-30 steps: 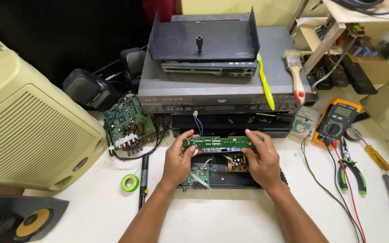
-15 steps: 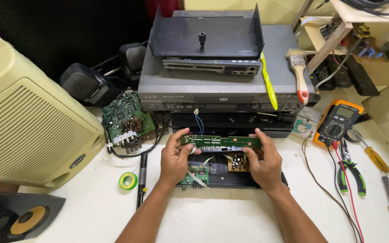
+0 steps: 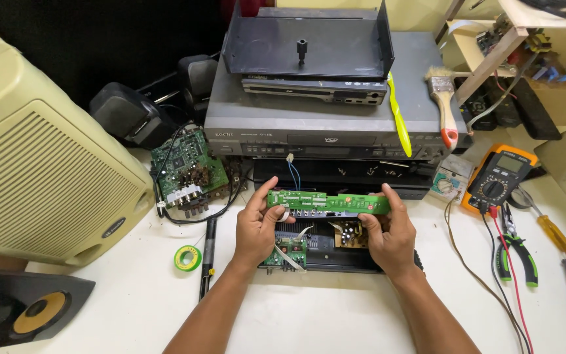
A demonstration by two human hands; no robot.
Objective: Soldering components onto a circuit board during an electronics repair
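Note:
A long narrow green circuit board (image 3: 327, 201) is held level between both hands, above an opened black device chassis (image 3: 325, 259) on the white table. My left hand (image 3: 257, 226) grips the board's left end, thumb on top. My right hand (image 3: 388, 233) grips its right end. Thin blue and white wires (image 3: 293, 172) run from the board's upper left edge toward the black unit behind. Inside the chassis lie a small green board (image 3: 286, 252) with a ribbon cable and a brown board (image 3: 348, 235).
Stacked grey disc players (image 3: 322, 124) stand behind, with a yellow tool (image 3: 399, 118) and a paintbrush (image 3: 441, 105) on top. A cream speaker (image 3: 40, 157) stands left, a loose green board (image 3: 185, 170) nearby. An orange multimeter (image 3: 500, 177), pliers (image 3: 515, 252) and a screwdriver (image 3: 551, 229) lie right. Green tape roll (image 3: 187, 257).
Both hands keep their hold on the long green board. The view has shifted slightly; the board sits at about the same height over the chassis.

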